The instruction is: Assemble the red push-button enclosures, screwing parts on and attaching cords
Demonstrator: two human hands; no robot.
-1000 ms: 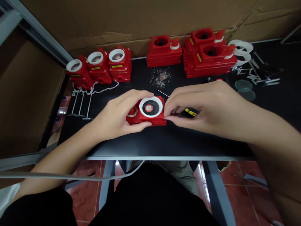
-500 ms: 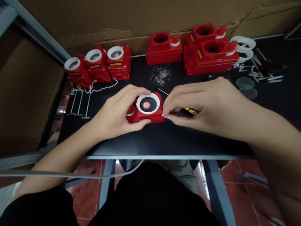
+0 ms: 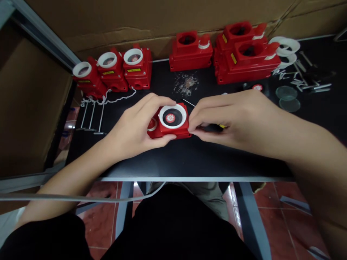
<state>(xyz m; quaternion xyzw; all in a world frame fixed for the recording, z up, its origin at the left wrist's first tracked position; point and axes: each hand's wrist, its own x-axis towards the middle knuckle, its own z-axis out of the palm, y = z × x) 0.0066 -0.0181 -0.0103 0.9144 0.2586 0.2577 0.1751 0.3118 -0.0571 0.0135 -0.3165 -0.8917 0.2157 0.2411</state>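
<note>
My left hand wraps round a red alarm box from its left end, fingers behind and thumb in front. A white ring frames the round dark face on top of it, which bears a red and white emblem. At the box's right front corner, the thumb and fingertips of my right hand are pinched together. Whatever small thing they pinch is hidden by the fingertips. Under that hand lies a screwdriver; its thin shaft and a bit of yellow and black handle show.
Several red boxes with white rings stand at the back left, near white cord and T-handled rods. Ringless red boxes stand further right. White rings, glass discs, metal pieces and crumbs lie on the black table.
Both hands stay at the red box, the right still pinching at its corner. A small shiny bit seen there earlier is now covered. The view has shifted slightly.
</note>
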